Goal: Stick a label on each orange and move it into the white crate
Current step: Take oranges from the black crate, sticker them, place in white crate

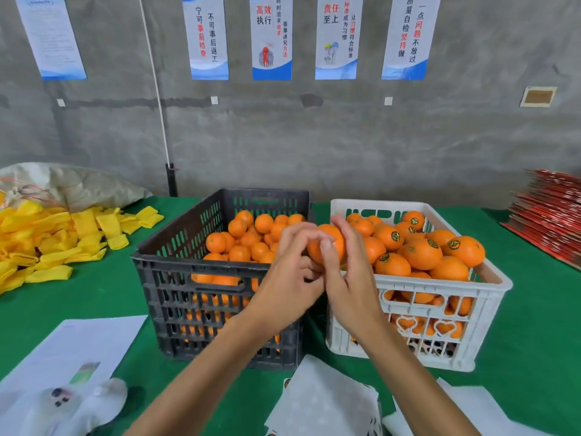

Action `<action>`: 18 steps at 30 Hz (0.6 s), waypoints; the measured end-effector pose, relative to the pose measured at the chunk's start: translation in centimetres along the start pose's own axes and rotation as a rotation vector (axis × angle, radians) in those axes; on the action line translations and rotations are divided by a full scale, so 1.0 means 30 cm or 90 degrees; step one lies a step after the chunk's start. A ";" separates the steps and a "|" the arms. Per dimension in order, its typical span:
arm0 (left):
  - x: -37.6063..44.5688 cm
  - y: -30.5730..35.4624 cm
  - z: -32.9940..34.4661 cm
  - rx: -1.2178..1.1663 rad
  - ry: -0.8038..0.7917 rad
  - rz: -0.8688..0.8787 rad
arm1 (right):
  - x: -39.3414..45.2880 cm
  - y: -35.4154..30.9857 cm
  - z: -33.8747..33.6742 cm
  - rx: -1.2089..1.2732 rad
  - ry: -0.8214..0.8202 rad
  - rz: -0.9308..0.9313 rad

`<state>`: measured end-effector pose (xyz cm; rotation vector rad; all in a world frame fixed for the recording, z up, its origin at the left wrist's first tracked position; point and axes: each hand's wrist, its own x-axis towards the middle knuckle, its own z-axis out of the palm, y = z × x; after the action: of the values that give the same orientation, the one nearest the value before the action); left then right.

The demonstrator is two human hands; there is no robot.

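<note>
Right now both my hands are up between the two crates, working on one round orange fruit (327,243). Starting at the left, the loose heap of yellow foam sleeves (56,243) and the white paper sheet (78,350) on the green tablecloth (94,297) are well out of the way. The dark slatted plastic crate (220,278) just left of my hands holds the unlabelled oranges. My left hand (292,278) has its fingertips bunched against the fruit's left side, as if pressing a sticker down, though I cannot see the sticker itself under them. My right hand (345,278) cups the fruit from the right, fingers curled round it, thumb (327,247) lying across its near face. The fruit sits above the gap between the crates, so if my right grip loosens while the left pushes, I judge it could drop into that gap or back among the unlabelled ones and get mixed up. Pressing on a curved skin may also leave the label creased or half lifted. To the right, the white plastic crate (418,313) is heaped above its rim with labelled oranges (421,253); another set carelessly on top could roll off onto the cloth.
</note>
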<state>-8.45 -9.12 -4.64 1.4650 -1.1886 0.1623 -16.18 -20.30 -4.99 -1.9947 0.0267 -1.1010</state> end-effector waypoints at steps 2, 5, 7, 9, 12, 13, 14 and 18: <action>-0.080 -0.022 0.081 -0.027 0.029 -0.041 | -0.083 0.031 -0.026 -0.017 0.021 0.014; -0.201 -0.078 0.180 -0.020 -0.001 -0.153 | -0.238 0.129 -0.066 -0.045 0.016 0.073; -0.288 -0.132 0.230 -0.052 -0.070 -0.241 | -0.343 0.200 -0.087 -0.023 -0.010 0.154; -0.375 -0.186 0.265 -0.103 -0.089 -0.336 | -0.437 0.269 -0.120 0.001 -0.042 0.203; -0.488 -0.262 0.300 -0.146 -0.056 -0.474 | -0.550 0.347 -0.160 -0.031 -0.154 0.252; -0.519 -0.283 0.311 -0.155 -0.034 -0.505 | -0.585 0.366 -0.168 -0.064 -0.202 0.252; -0.545 -0.298 0.319 -0.158 -0.009 -0.527 | -0.617 0.379 -0.175 -0.097 -0.252 0.241; -0.593 -0.345 0.334 -0.165 0.034 -0.543 | -0.691 0.398 -0.188 -0.217 -0.435 0.151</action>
<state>-14.46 -9.33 -26.72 1.5953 -0.4411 -0.5141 -28.72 -23.81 -25.83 -2.5036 0.0946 -0.2370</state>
